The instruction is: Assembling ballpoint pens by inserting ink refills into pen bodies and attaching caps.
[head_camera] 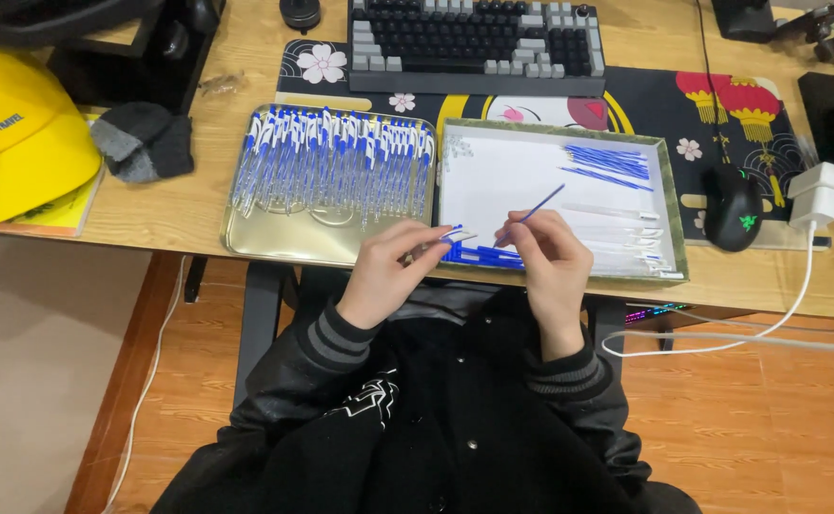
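My left hand (386,269) pinches a clear pen barrel with a blue and white end (457,234) at the desk's front edge. My right hand (547,259) holds a thin blue ink refill (542,204) that points up and to the right. Both hands hover over the near edge of a white-lined tray (493,171). That tray holds loose blue refills (612,160), clear barrels (626,224) and blue caps (479,255). Left of it, a metal tray (274,238) carries a row of several assembled blue and white pens (336,162).
A keyboard (476,43) lies at the back on a decorated desk mat (645,95). A black mouse (733,207) and a white charger with cable (821,195) sit at the right. A yellow cap (17,133) and a grey sock (143,141) lie at the left.
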